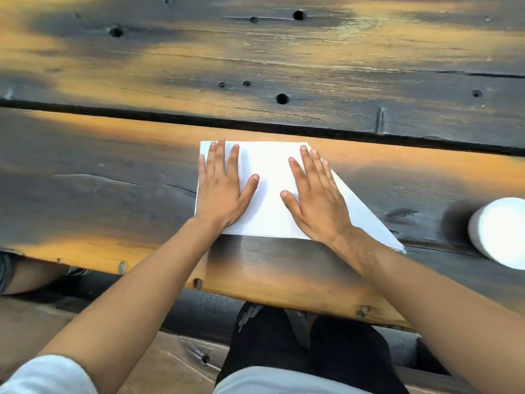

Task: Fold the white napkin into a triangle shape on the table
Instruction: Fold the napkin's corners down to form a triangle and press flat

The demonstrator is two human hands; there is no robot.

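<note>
1. The napkin (pixel 272 194) lies flat on the near plank of the tabletop (pixel 113 172), straight ahead of me and a little short of the dark gap between the planks.
2. Its outline is four-sided: a straight far edge, a nearly upright left edge, a near edge running toward me, and a long slanted right edge that runs down to a sharp point at the near right.
3. My left hand (pixel 224 191) is open and pressed flat, palm down, on the left part of the napkin, fingers spread and pointing away from me; the fingertips reach almost to the far edge.
4. My right hand (pixel 315 203) is likewise open and flat, palm down, on the right part, fingers spread and angled slightly left, lying just inside the slanted edge.
5. Neither hand grips anything; both simply rest on the paper with a bare white strip between the thumbs.
6. My right wrist crosses the near edge and covers part of the napkin's near right corner.
7. A white round thing (pixel 500 231) stands at the right edge of view, near the napkin's point but apart from it; I cannot tell what it is.
8. The tabletop is dark, weathered wood with orange patches and several round holes.
9. Below the tabletop's near edge I see my dark trousers (pixel 284 342).
</note>
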